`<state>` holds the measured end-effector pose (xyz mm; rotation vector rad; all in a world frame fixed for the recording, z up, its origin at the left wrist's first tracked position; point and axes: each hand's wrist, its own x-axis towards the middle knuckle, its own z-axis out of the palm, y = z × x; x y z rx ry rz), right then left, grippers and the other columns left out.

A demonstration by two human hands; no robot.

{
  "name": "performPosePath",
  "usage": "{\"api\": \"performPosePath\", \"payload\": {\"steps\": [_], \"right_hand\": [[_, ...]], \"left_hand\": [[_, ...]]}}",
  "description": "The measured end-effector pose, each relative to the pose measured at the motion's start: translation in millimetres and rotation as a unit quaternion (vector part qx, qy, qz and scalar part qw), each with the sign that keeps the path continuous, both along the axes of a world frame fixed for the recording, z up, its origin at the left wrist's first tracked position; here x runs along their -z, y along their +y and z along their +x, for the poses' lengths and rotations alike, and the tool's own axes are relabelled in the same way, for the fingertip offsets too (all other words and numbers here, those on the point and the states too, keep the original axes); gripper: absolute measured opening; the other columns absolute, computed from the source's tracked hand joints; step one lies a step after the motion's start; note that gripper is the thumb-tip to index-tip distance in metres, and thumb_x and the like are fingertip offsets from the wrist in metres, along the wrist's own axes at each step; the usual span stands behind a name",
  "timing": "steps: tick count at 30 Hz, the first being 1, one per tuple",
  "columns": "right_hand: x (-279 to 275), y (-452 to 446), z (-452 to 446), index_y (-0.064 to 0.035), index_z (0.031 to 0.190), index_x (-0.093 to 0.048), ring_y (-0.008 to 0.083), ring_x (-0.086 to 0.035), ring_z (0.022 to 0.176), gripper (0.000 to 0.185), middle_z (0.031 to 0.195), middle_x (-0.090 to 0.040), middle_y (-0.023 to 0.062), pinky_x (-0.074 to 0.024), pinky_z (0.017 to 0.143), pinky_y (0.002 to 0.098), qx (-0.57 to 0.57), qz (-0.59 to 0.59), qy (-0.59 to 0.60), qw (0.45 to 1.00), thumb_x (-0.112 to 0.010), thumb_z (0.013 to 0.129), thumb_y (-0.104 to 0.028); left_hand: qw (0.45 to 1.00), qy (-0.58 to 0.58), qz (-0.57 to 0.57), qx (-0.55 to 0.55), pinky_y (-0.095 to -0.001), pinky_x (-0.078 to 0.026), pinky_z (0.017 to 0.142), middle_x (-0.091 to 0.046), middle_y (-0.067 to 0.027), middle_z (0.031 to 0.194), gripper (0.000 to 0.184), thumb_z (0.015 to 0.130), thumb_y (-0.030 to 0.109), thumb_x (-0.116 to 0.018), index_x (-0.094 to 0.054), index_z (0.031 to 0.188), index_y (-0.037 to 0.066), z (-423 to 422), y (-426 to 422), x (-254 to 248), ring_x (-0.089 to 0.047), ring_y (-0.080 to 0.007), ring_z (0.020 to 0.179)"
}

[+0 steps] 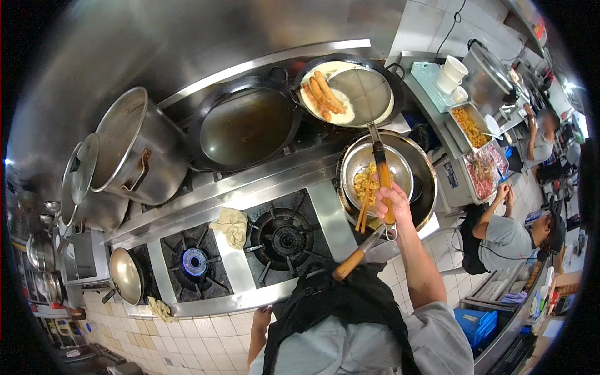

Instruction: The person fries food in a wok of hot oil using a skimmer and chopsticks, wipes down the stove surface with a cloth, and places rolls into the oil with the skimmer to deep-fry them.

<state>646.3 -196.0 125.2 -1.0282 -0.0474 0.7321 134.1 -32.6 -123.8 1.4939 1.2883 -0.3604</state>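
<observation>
My right hand (394,203) is wrapped around the wooden handle of a wire-mesh skimmer (357,84), its round mesh lying over the right wok (400,94). Several long browned fried pieces (324,94) lie in pale foamy oil beside the mesh. Under my hand, a metal bowl (406,164) with yellow food pieces (364,182) sits inside a larger pan (431,181). Wooden chopsticks (362,215) lean in the bowl, close to my fingers. A wooden-handled tool (350,264) rests against the pan's near side. My left hand (264,314) is low beside the stove's front edge, its fingers mostly hidden.
A wok of dark liquid (247,128) and tall pots (147,150) stand at the back. One burner (195,262) burns blue; a cloth (231,227) lies between burners. On the right are food trays (470,127), stacked white tubs (451,74) and a co-worker (509,234).
</observation>
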Motion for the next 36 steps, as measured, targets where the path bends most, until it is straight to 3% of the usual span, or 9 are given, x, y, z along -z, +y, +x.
{"api": "performPosePath", "payload": {"steps": [4, 8, 11, 16, 31, 32, 35, 36], "right_hand": [[-4.3, 2.4, -7.6, -0.0014, 0.135, -0.051, 0.0111, -0.046, 0.05, 0.046, 0.074, -0.052, 0.0032, -0.0418, 0.044, 0.0263, 0.0, -0.022, -0.042, 0.999, -0.054, 0.09, -0.007], [-11.1, 3.0, -12.2, -0.0019, 0.127, -0.056, 0.0109, -0.048, 0.048, 0.037, 0.071, -0.054, 0.0024, -0.0422, 0.044, 0.0273, -0.004, -0.089, -0.101, 0.991, -0.056, 0.09, -0.007], [-15.5, 1.8, -12.9, -0.0027, 0.122, -0.058, 0.0095, -0.047, 0.048, 0.031, 0.068, -0.054, 0.0012, -0.0407, 0.044, 0.0262, -0.013, -0.144, -0.151, 0.978, -0.055, 0.091, -0.005], [-24.6, -5.3, -15.8, -0.0013, 0.122, -0.058, 0.0078, -0.046, 0.049, 0.03, 0.066, -0.052, -0.0008, -0.0378, 0.046, 0.0243, -0.029, -0.206, -0.235, 0.949, -0.052, 0.093, -0.004], [-21.5, -12.5, -19.4, 0.0004, 0.119, -0.058, 0.0074, -0.045, 0.048, 0.029, 0.066, -0.053, 0.0003, -0.0377, 0.045, 0.0237, 0.01, -0.191, -0.252, 0.949, -0.05, 0.091, -0.001], [-20.7, -13.2, -18.2, 0.0004, 0.119, -0.058, 0.0074, -0.045, 0.048, 0.029, 0.066, -0.053, 0.0003, -0.0377, 0.045, 0.0237, 0.007, -0.192, -0.253, 0.948, -0.05, 0.091, -0.001], [-20.3, -15.3, -15.4, 0.0025, 0.124, -0.056, 0.0075, -0.044, 0.047, 0.035, 0.066, -0.053, 0.0011, -0.038, 0.044, 0.0235, 0.016, -0.16, -0.259, 0.953, -0.049, 0.09, 0.0], [-24.3, -14.7, -16.9, 0.0031, 0.124, -0.056, 0.0075, -0.044, 0.047, 0.035, 0.066, -0.053, 0.0012, -0.038, 0.044, 0.0233, 0.026, -0.147, -0.257, 0.955, -0.048, 0.09, 0.001]], "left_hand": [[0.999, 0.004, -0.007, -0.036, -0.0345, -0.048, 0.094, -0.064, -0.0203, 0.127, 0.046, 0.088, 0.009, -0.063, -0.057, 0.131, -0.007, 9.4, -2.1, -19.5, -0.062, -0.0279, 0.114], [0.998, 0.024, -0.023, -0.044, -0.0343, -0.048, 0.093, -0.064, -0.0194, 0.127, 0.044, 0.088, 0.007, -0.062, -0.057, 0.13, -0.008, 2.2, 0.1, -1.1, -0.062, -0.027, 0.114], [0.998, -0.031, -0.012, -0.061, -0.0344, -0.049, 0.093, -0.065, -0.0185, 0.126, 0.043, 0.087, 0.007, -0.063, -0.058, 0.128, -0.008, -3.1, -1.6, 8.5, -0.063, -0.0263, 0.112], [0.999, -0.02, -0.012, -0.025, -0.0345, -0.048, 0.094, -0.066, -0.0169, 0.124, 0.043, 0.088, 0.008, -0.064, -0.058, 0.128, -0.008, 7.4, 1.3, -1.6, -0.062, -0.0257, 0.113], [0.999, -0.046, 0.006, -0.016, -0.034, -0.048, 0.093, -0.065, -0.0168, 0.124, 0.042, 0.088, 0.003, -0.063, -0.057, 0.129, -0.007, -7.5, -0.4, 24.8, -0.062, -0.0243, 0.113], [0.993, -0.109, 0.036, 0.041, -0.0341, -0.049, 0.093, -0.065, -0.0159, 0.125, 0.042, 0.089, 0.003, -0.062, -0.057, 0.129, -0.007, -28.9, -0.1, 60.4, -0.062, -0.0245, 0.113], [0.995, -0.092, 0.032, 0.015, -0.0342, -0.049, 0.091, -0.067, -0.0159, 0.122, 0.04, 0.089, 0.003, -0.062, -0.058, 0.127, -0.006, -30.1, -1.1, 72.0, -0.063, -0.0241, 0.11], [0.999, -0.019, 0.029, -0.019, -0.0345, -0.05, 0.089, -0.068, -0.0167, 0.118, 0.036, 0.09, 0.004, -0.062, -0.061, 0.124, -0.006, -9.4, -2.0, 33.9, -0.064, -0.024, 0.108]]}}
